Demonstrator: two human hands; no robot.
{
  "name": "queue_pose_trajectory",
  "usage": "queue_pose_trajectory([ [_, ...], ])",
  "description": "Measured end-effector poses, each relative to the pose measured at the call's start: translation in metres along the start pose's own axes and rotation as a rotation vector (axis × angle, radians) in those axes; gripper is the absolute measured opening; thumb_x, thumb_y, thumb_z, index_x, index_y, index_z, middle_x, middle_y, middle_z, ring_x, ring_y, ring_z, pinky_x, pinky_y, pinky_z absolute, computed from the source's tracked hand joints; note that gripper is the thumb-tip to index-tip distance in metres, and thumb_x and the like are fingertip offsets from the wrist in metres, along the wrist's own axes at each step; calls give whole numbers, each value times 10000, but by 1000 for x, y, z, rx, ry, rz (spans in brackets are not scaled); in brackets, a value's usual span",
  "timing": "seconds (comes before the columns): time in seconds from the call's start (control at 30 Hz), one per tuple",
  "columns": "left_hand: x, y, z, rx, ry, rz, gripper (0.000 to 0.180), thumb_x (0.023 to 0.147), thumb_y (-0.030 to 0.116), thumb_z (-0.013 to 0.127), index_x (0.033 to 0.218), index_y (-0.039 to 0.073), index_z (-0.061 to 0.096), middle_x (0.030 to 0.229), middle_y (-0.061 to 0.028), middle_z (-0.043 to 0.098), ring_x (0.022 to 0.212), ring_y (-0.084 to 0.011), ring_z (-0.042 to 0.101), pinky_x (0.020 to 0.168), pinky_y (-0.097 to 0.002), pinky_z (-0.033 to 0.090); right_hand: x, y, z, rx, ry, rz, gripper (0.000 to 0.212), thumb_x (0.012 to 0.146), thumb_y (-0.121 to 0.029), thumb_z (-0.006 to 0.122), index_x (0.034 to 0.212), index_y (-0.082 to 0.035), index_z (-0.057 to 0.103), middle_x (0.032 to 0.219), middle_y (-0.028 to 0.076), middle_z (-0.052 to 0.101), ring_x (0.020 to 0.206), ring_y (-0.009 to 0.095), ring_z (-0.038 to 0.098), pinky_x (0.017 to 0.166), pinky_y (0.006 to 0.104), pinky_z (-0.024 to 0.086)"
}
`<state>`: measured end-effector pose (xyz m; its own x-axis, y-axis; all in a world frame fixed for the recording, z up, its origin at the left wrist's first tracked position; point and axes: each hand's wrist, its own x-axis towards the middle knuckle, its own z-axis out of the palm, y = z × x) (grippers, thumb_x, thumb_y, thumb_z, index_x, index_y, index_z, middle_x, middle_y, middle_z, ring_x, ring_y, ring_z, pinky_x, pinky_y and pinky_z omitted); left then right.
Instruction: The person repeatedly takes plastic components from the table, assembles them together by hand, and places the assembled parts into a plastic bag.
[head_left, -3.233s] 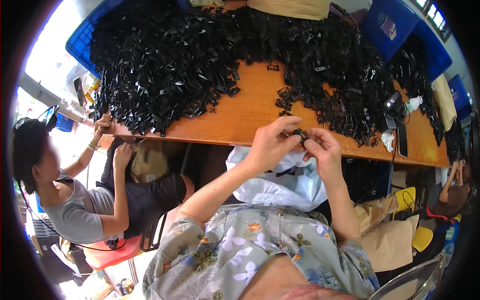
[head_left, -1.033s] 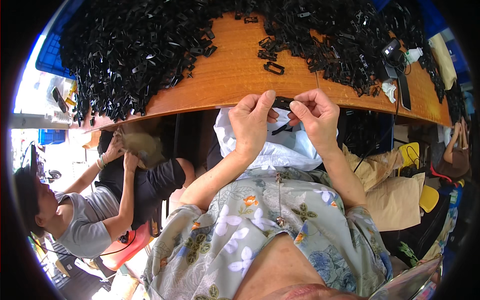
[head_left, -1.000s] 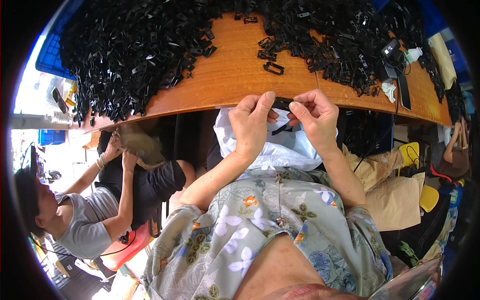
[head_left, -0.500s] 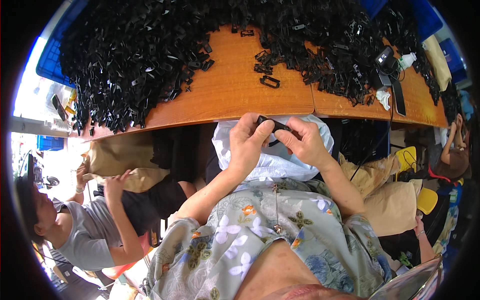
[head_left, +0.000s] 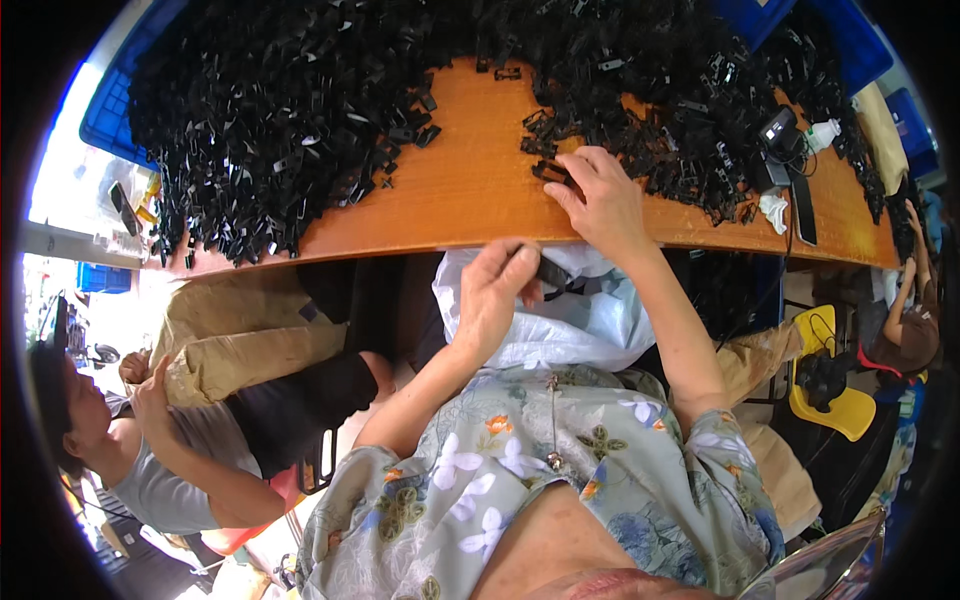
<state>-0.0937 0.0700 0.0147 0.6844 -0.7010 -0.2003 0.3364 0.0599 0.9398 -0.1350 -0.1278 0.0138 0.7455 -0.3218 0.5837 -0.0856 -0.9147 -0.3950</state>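
Black frame (head_left: 549,172) at right hand's (head_left: 608,208) fingertips, dark piece (head_left: 553,274) beside left hand (head_left: 490,298)

Bare tabletop (head_left: 460,175) leaves a central passage, black parts (head_left: 270,130) heaped left, right and beyond.

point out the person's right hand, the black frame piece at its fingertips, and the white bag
Right hand (head_left: 606,212): head view, back of the hand
Black frame piece (head_left: 549,173): head view, its exposed left portion
White bag (head_left: 598,332): head view, its crumpled side below the table edge
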Motion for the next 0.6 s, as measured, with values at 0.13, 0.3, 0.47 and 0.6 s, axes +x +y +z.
queue_pose_trajectory([
  [0.13,12,14,1,-31,28,101,304,1019,247,560,1100,-38,630,834,-88,660,661,-140,601,603,-286,494,-3,5,2,-73,-11,8,259,825,-185,743,1016,-22,676,1030,109,647,920,308,646,772,397,532],
  [0.3,23,21,2,-56,67,98,359,1025,287,551,1095,-55,633,830,-119,679,649,-156,624,590,-284,514,-9,11,-2,-155,107,27,255,821,-133,726,1048,-35,667,1064,113,627,974,307,617,756,398,530],
  [0.47,27,20,4,-109,114,123,371,1029,286,551,1059,-75,628,765,-105,656,627,-150,631,541,-267,514,-23,-12,-29,-14,170,56,220,875,-134,717,1052,-12,671,942,85,648,848,245,631,724,346,521],
  [0.6,25,20,10,-126,78,103,358,1033,275,537,1041,-69,632,772,-102,657,638,-149,629,555,-269,513,-31,-47,-52,1008,-368,658,214,972,-193,659,997,19,650,809,-12,610,741,55,544,681,220,469],
])
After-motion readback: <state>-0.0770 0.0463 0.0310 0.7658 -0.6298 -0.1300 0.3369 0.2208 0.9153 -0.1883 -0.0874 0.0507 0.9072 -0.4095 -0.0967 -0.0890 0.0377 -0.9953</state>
